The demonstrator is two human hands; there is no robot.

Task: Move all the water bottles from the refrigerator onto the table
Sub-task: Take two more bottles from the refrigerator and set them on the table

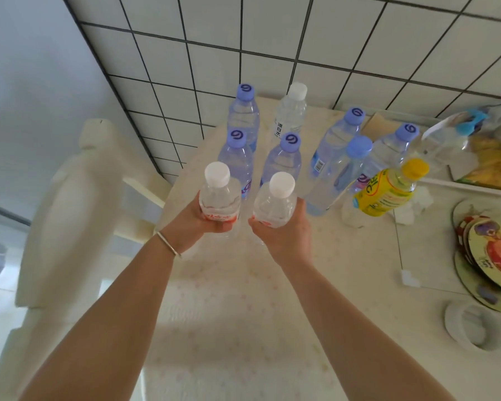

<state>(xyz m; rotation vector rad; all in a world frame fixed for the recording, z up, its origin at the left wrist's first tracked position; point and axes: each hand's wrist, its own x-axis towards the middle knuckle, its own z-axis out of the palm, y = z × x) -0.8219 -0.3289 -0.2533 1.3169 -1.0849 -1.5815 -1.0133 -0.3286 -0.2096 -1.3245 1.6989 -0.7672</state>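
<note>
My left hand (195, 224) grips a small clear water bottle (219, 192) with a white cap and red label. My right hand (284, 227) grips a second bottle (275, 201) of the same kind. Both bottles are upright over the cream table (243, 299), near its left part. Behind them stand several blue-capped water bottles (285, 157) and one white-capped bottle (291, 111) near the tiled wall. The refrigerator is out of view.
A yellow-labelled drink bottle (388, 189) leans at the right of the group. Further right lie a clear bag of food (475, 151), a stack of round coasters (489, 253) and a white ring-shaped object (469, 325). A cream chair (70, 198) stands left of the table.
</note>
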